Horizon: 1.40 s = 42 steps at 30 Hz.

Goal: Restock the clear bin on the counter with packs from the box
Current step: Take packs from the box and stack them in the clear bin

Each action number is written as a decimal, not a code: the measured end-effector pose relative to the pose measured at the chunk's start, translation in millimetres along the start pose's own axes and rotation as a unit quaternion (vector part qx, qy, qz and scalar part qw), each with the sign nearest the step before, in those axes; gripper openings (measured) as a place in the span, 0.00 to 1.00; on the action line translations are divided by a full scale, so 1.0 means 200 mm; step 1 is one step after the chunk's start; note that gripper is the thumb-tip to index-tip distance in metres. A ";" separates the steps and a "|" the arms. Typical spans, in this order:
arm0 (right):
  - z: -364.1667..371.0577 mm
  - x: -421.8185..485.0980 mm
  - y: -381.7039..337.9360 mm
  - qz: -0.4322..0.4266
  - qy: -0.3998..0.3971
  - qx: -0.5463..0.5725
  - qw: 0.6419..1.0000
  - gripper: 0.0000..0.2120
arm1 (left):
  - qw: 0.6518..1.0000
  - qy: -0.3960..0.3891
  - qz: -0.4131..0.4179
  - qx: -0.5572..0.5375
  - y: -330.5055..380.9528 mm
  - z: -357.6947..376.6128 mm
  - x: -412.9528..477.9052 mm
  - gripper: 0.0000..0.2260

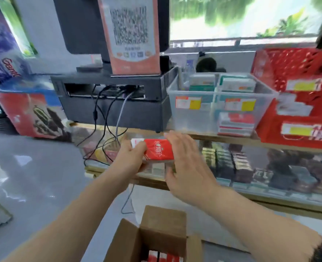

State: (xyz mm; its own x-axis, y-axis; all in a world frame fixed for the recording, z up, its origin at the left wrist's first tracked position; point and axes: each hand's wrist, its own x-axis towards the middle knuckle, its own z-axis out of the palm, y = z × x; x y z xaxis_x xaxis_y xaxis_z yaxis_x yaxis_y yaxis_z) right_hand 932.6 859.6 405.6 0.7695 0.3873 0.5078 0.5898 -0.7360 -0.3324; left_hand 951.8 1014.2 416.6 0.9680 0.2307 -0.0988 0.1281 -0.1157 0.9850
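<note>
We see both forearms stretched forward over the open cardboard box (162, 224), which sits low in view with more red packs (164, 258) inside. The left hand (131, 157) grips a red pack (157, 151) by its left end, thumb curled on top and fingers beneath. The right hand (186, 167) is at the pack's right end, fingers straight and slightly spread; blur hides whether they touch. The pack is in front of the glass counter (232, 140), below and left of the clear bin (192, 118).
</note>
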 end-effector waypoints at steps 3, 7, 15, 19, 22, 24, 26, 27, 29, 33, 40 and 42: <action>-0.26 0.13 -0.04 -0.027 -0.002 -0.021 0.999 0.36 | 1.000 -0.008 -0.003 0.002 0.24 0.03 -0.05 0.10; -0.55 0.27 -0.05 -0.033 -0.051 -0.040 0.997 0.40 | 0.997 -0.048 -0.039 -0.034 0.50 0.11 -0.09 0.05; -0.88 0.48 0.08 -0.002 -0.092 -0.062 0.994 0.26 | 0.986 -0.165 -0.020 -0.033 0.88 0.29 -0.03 0.16; -0.96 0.58 0.22 0.061 -0.095 -0.062 0.992 0.25 | 0.988 -0.148 0.001 -0.048 0.97 0.38 0.09 0.15; -1.01 0.67 0.38 0.120 -0.056 -0.082 0.988 0.24 | 0.990 -0.119 0.023 -0.071 0.99 0.40 0.18 0.16; -1.04 0.73 0.50 0.165 -0.055 -0.080 0.981 0.24 | 0.990 -0.123 0.018 -0.071 1.00 0.39 0.21 0.15; -1.05 0.79 0.61 0.199 -0.096 -0.061 0.973 0.29 | 0.990 -0.120 0.017 -0.077 1.01 0.39 0.24 0.14; -1.05 0.82 0.65 0.212 -0.125 -0.041 0.968 0.34 | 0.990 -0.114 0.018 -0.079 1.00 0.38 0.26 0.13; -1.03 0.87 0.74 0.231 -0.186 -0.024 0.955 0.41 | 0.993 -0.091 0.024 -0.070 1.00 0.37 0.28 0.13; -0.92 0.93 0.89 0.245 -0.308 -0.055 0.918 0.42 | 0.997 -0.062 0.039 -0.031 0.99 0.33 0.30 0.11; -0.73 0.97 1.07 0.226 -0.429 -0.163 0.859 0.35 | 0.998 -0.057 0.040 0.009 0.94 0.33 0.34 0.13; -0.72 0.99 1.09 0.214 -0.463 -0.186 0.840 0.28 | 0.998 -0.056 0.036 0.011 0.92 0.33 0.34 0.13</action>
State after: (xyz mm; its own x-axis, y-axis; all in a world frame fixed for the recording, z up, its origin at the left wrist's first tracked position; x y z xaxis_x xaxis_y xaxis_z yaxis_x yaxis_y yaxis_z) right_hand 1177.9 696.6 547.9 0.8534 0.1816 -0.4885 0.2254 -0.9737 0.0318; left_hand 1055.7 944.2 581.7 0.9928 0.1110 -0.0452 0.0616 -0.1496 0.9868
